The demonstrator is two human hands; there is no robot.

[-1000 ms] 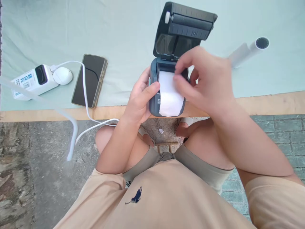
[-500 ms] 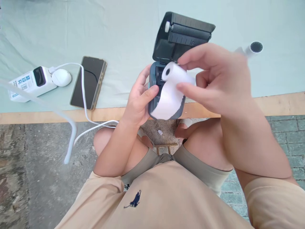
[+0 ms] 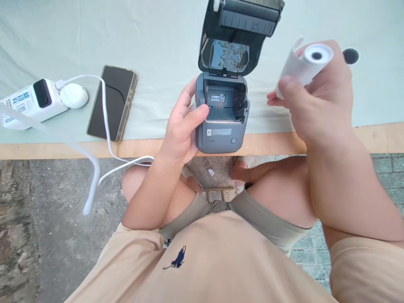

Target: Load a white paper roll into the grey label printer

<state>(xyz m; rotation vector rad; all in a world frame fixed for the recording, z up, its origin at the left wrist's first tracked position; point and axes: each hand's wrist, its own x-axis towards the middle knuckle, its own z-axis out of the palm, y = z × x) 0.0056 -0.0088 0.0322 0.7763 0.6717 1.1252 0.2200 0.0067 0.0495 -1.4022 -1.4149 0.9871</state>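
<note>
A dark grey label printer [image 3: 221, 142] is held near the table's front edge, its lid [image 3: 206, 46] swung up and its paper bay showing no roll. My left hand [image 3: 183, 126] grips the printer's left side, thumb over the rim of the bay. To the right of the printer, my right hand [image 3: 318, 97] is closed round a white paper roll [image 3: 299, 69]. The roll's hollow core faces up, and a loose flap of paper curls at its left. Part of the roll is hidden behind my fingers.
A smartphone [image 3: 110, 103] lies left of the printer. Beyond it a white power strip [image 3: 53, 103] holds a plugged-in charger [image 3: 74, 96], with a white cable [image 3: 105, 113] dropping over the wooden table edge [image 3: 142, 147]. A dark round end [image 3: 351, 56] of another object shows behind my right hand.
My right hand has lifted the paper roll out of the printer and carried it to the right, turning it more upright. My left hand still holds the printer, whose bay is now uncovered.
</note>
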